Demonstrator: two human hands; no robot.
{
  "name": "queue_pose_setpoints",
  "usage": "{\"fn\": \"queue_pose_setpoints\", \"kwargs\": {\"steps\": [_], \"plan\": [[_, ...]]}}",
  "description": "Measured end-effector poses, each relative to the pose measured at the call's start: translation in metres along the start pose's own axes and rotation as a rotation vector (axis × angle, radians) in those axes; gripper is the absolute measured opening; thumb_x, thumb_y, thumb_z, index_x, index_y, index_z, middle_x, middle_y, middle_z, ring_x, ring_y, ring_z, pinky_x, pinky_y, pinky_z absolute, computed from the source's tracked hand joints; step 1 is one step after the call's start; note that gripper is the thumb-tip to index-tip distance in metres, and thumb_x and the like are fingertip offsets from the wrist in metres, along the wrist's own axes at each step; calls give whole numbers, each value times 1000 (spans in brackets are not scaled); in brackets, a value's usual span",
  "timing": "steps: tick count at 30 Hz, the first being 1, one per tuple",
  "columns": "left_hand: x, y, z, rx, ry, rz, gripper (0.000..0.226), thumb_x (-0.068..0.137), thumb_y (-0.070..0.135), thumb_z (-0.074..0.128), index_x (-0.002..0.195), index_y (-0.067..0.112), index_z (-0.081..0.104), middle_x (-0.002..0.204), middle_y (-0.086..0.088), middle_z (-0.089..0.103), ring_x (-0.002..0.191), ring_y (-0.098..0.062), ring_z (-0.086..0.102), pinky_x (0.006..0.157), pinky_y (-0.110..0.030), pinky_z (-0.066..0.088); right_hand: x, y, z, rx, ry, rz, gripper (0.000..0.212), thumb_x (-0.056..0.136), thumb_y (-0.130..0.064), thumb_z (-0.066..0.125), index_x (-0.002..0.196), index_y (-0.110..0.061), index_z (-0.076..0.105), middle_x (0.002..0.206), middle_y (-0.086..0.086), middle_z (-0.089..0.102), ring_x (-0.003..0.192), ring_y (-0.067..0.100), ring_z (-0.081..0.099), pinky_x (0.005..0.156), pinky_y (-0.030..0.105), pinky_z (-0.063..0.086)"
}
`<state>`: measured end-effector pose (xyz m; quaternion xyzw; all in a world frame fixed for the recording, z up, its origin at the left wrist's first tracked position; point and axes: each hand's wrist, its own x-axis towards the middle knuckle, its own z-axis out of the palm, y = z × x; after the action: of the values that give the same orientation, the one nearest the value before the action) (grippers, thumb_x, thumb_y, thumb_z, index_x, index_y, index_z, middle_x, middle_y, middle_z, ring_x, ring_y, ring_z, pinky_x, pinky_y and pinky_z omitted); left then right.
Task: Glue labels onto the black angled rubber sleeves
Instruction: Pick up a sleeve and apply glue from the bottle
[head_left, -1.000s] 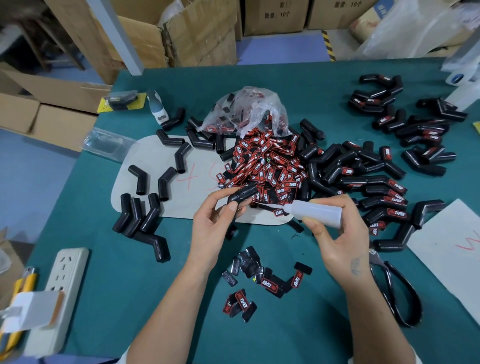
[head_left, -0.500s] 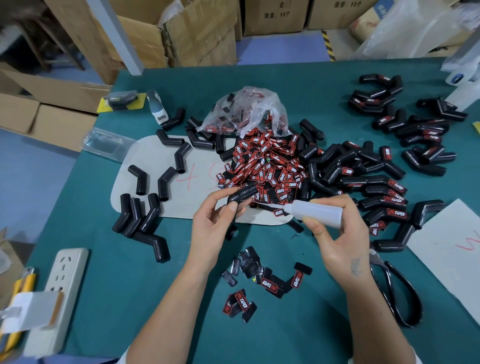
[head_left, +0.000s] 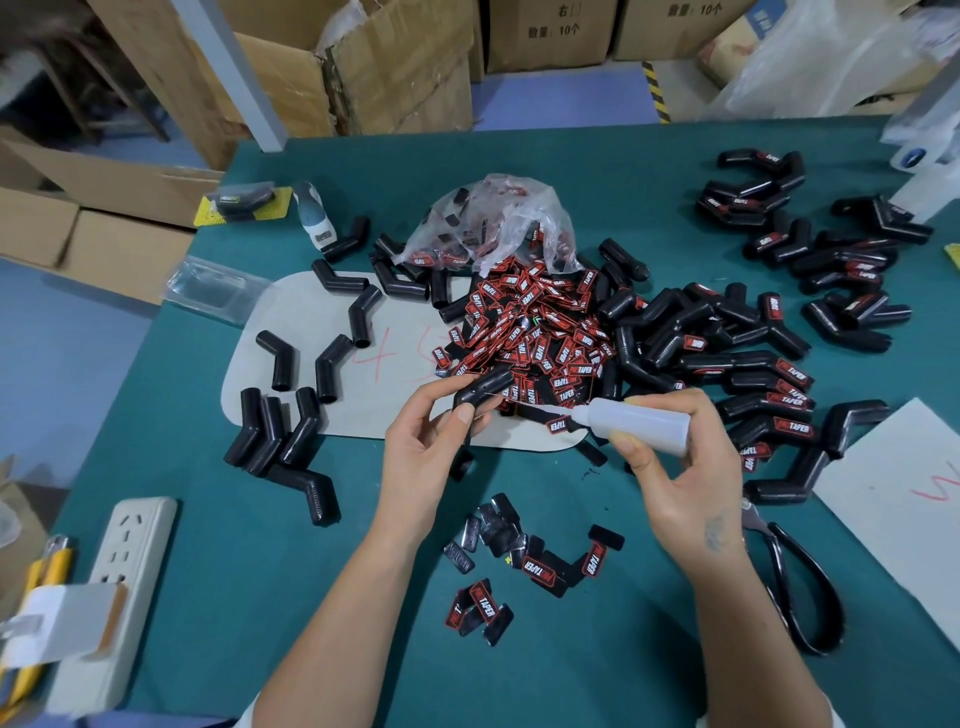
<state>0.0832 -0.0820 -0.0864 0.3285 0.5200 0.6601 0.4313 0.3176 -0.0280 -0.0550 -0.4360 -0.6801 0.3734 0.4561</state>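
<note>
Left hand (head_left: 431, 441): grip closed around one black angled rubber sleeve (head_left: 483, 389), thumb and fingers curled on it, held just above the near edge of the pale board (head_left: 291, 364).

Right hand (head_left: 680, 467): grip wrapped around a translucent glue bottle (head_left: 639, 420), laid almost level, its thin nozzle pointing left and meeting the held sleeve.

Worktop (head_left: 208, 597): green surface carrying all items below.

Label heap (head_left: 530, 332): red-and-black labels piled at centre, just beyond the hands, spilling from a crumpled clear plastic bag (head_left: 498, 218) at the far side of the heap.

Loose labels (head_left: 519, 556): small scatter on the worktop near the person, between the two forearms; some face down.

Unlabelled sleeves (head_left: 280, 415): plain black, spread over and around the left part of the pale board, with a tight cluster at its near left corner.

Labelled sleeves (head_left: 753, 384): piled right of the label heap, red labels showing on many; a second group (head_left: 810, 234) lies farther off at the far right.

Scissors (head_left: 800, 587): black handles, on the worktop just right of the right wrist.

White sheet (head_left: 904, 493): at the right edge, red marking on it.

Power strip (head_left: 124, 561): white, near left.

Yellow-handled tool (head_left: 47, 561): at the near left edge, partly hidden.

Cardboard boxes (head_left: 405, 67): stacked on the floor beyond the far edge of the worktop.
</note>
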Motion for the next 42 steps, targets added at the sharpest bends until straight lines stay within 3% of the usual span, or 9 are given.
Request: {"fn": "queue_pose_setpoints", "kwargs": {"steps": [22, 28, 42], "plan": [[0, 1, 1, -21, 3, -8, 27, 104, 11, 61, 129, 3, 64, 129, -18, 73, 119, -32, 73, 98, -30, 58, 1, 2, -2, 13, 18, 1, 20, 96, -46, 67, 113, -51, 58, 111, -21, 64, 106, 11, 65, 87, 13, 45], [0, 2, 2, -22, 14, -17, 26, 102, 12, 62, 128, 6, 66, 130, -17, 72, 119, -32, 73, 98, -29, 58, 0, 1, 1, 5, -4, -1, 20, 95, -40, 68, 113, -45, 59, 110, -22, 64, 104, 8, 65, 85, 11, 44], [-1, 3, 3, -25, 20, -19, 26, 103, 7, 61, 128, 2, 64, 131, -22, 70, 118, -32, 73, 97, -29, 58, 2, 4, -2, 11, 21, -2, 21, 95, -45, 67, 113, -52, 58, 111, -19, 64, 106, 13, 65, 86, 16, 47]]}}
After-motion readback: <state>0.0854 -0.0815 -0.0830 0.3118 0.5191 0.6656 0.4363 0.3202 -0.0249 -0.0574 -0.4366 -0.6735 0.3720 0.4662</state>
